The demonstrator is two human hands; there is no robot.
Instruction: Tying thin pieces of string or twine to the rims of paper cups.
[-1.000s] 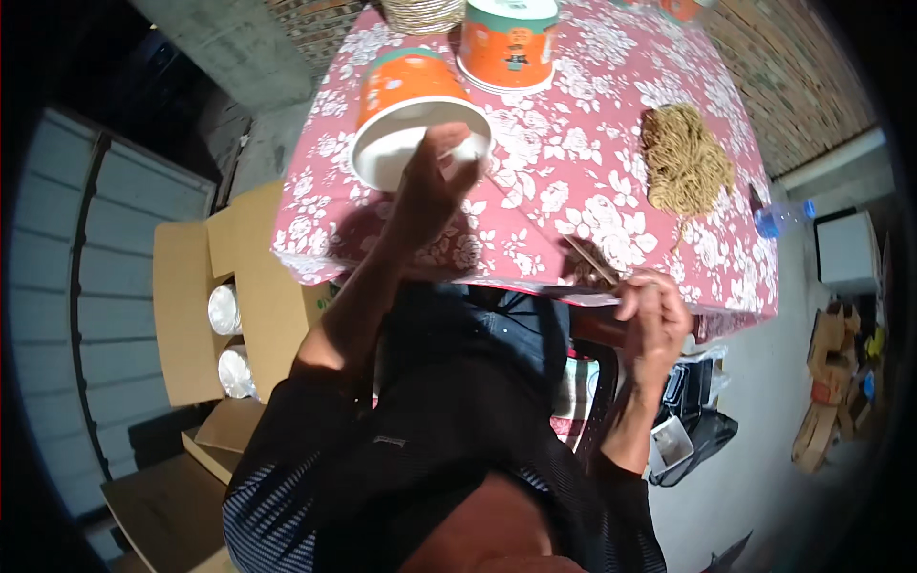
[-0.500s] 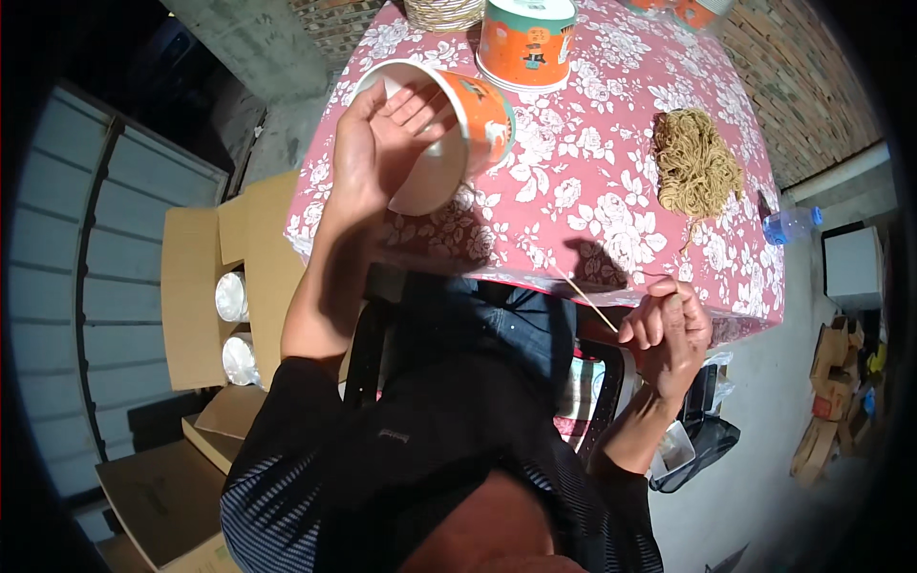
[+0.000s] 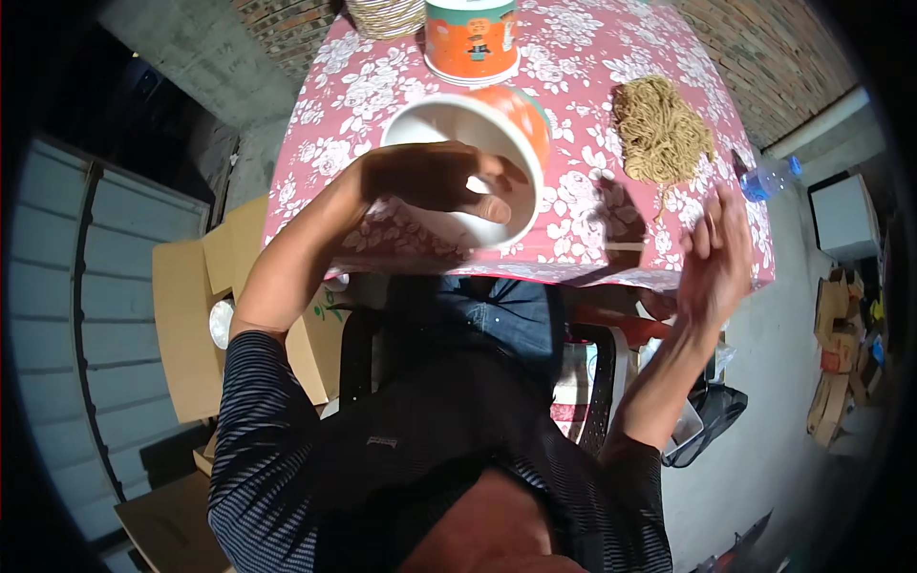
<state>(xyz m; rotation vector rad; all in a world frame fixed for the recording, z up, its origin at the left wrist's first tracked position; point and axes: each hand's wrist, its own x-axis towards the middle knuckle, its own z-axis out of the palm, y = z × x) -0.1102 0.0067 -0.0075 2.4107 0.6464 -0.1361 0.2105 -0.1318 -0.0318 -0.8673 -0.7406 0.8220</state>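
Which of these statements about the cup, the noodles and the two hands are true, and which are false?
1. The left hand holds a tilted paper cup. True.
2. The right hand grips the noodles. False: it is open, apart from them.
3. The noodles lie on the flowered tablecloth. True.
4. The held cup is full of noodles. False: its white inside looks empty.
5. A second orange cup stands behind. True.

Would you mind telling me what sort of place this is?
Probably a small home packing workshop: a floral-clothed table by a brick wall, cardboard boxes on a concrete floor, and a noodle pile beside paper cups.
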